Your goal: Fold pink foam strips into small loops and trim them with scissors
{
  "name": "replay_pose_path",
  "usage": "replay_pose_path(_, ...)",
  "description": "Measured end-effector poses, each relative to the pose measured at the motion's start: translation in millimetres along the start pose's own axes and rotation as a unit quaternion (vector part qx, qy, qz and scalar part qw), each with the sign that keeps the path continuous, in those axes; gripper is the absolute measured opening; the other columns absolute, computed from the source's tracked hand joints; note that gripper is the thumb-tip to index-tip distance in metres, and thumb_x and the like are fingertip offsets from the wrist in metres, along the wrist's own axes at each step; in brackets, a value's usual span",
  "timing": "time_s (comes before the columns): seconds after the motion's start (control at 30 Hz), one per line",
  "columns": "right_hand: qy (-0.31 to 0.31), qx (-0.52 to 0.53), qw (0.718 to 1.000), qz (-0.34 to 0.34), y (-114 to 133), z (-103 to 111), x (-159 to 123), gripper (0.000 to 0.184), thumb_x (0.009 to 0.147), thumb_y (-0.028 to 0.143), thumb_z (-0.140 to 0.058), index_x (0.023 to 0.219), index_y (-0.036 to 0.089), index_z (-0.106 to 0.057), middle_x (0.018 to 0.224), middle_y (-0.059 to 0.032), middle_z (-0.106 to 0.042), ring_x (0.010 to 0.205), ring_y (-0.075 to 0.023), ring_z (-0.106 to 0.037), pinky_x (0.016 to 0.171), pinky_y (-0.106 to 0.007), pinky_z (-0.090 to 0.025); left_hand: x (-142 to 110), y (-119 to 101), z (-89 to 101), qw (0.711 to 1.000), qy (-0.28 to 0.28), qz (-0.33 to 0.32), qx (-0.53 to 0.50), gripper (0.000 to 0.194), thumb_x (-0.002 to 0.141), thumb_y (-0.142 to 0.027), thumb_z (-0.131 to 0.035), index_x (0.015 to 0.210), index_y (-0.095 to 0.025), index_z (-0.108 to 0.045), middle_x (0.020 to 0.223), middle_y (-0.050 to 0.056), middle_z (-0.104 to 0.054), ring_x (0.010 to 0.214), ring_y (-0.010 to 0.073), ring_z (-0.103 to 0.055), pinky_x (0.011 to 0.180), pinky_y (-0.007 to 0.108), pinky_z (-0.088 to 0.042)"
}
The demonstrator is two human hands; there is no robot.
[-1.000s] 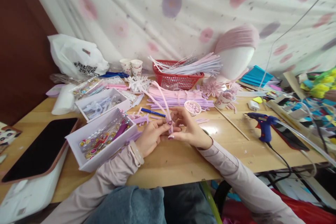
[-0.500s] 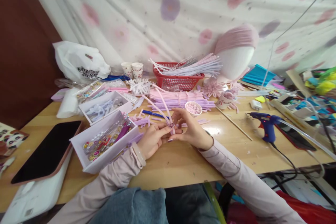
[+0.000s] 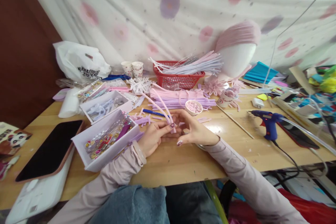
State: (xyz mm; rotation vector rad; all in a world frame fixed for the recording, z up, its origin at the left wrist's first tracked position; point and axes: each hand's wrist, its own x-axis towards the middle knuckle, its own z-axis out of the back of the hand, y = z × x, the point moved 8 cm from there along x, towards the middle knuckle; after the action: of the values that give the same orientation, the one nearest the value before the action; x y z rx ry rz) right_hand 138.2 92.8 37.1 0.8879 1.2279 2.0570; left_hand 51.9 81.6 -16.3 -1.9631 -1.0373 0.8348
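Note:
My left hand (image 3: 151,139) pinches two pale pink pipe cleaners (image 3: 164,105) near their lower ends, thumb on top. Their long ends rise up and to the left, over a blue pen (image 3: 152,112). Close on the right, my right hand (image 3: 197,130) curves around the pinched ends, thumb apart from the fingers and nothing visibly gripped. Some of its fingertips are hidden behind the stems and my left hand. A paper cup of small pink pieces (image 3: 193,107) stands just beyond it, in front of bundled pink and purple pipe cleaners (image 3: 183,98).
White boxes of beads and trims (image 3: 90,162) sit to the left beside a tablet (image 3: 49,150). A red basket (image 3: 178,81) stands at the back. On the right lie a wooden stick (image 3: 236,122) and a blue glue gun (image 3: 270,124) with its cord.
My right thumb has moved down and away from the stems, opening a wider gap to its fingers. My left hand keeps its pinch. The view has shifted slightly.

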Motion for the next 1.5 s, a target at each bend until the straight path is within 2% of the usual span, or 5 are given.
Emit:
replay_pose_path(0.13, 0.011, 0.129, 0.988, -0.078, -5, -7, 0, 0.040, 0.081, 0.048, -0.055, 0.103, 0.016, -0.048, 0.074, 0.0006, -0.052, 0.060, -0.0086, -0.049, 0.053, -0.021, -0.042, -4, 4, -4.3, 0.998, 0.019, 0.032, 0.053, 0.032, 0.062, -0.036, -0.076, 0.081, -0.011, -0.071, 0.073, 0.009, -0.072, 0.062, 0.0162, -0.067, 0.068, 0.029, -0.052)
replay_pose_path(0.3, 0.009, 0.099, 0.990, -0.101, -14, -11, 2, 0.025, 0.080, 0.038, -0.059, 0.082, 0.014, -0.053, 0.065, 0.0025, -0.051, 0.054, -0.0072, -0.046, 0.049, -0.019, -0.038, -5, 9, -9.2, 0.994, 0.042, 0.040, 0.091, 0.028, 0.062, -0.034, -0.077, 0.075, -0.010, -0.069, 0.070, 0.010, -0.072, 0.061, 0.0175, -0.067, 0.066, 0.032, -0.053)
replay_pose_path(0.7, -0.122, 0.115, 0.980, -0.104, -23, 8, -1, 0.034, 0.082, 0.048, -0.053, 0.081, 0.014, -0.057, 0.051, 0.0055, -0.042, 0.044, -0.0057, -0.036, 0.041, -0.019, -0.027, -5, 0, -5.3, 0.999, 0.004, 0.015, 0.051, 0.024, 0.063, -0.030, -0.076, 0.075, -0.010, -0.068, 0.068, 0.007, -0.071, 0.059, 0.0136, -0.065, 0.067, 0.028, -0.052)
replay_pose_path(1.27, -0.156, 0.243, 0.951, -0.114, -38, 4, -2, 0.030, 0.077, 0.043, -0.062, 0.076, 0.015, -0.053, 0.055, 0.0046, -0.050, 0.044, -0.0050, -0.039, 0.042, -0.018, -0.027, -5, -6, -3.5, 0.992, -0.017, -0.040, 0.116, 0.022, 0.063, -0.030, -0.074, 0.074, -0.010, -0.071, 0.067, 0.008, -0.071, 0.063, 0.0179, -0.065, 0.067, 0.031, -0.052)
replay_pose_path(1.5, -0.090, 0.309, 0.942, -0.092, -26, -4, 0, 0.027, 0.072, 0.036, -0.070, 0.081, 0.017, -0.053, 0.066, 0.0031, -0.056, 0.049, -0.0062, -0.045, 0.045, -0.019, -0.032, -6, -3, -4.4, 0.999, -0.007, -0.017, 0.047, 0.021, 0.063, -0.029, -0.076, 0.074, -0.012, -0.071, 0.065, 0.006, -0.070, 0.062, 0.0154, -0.064, 0.065, 0.029, -0.051)
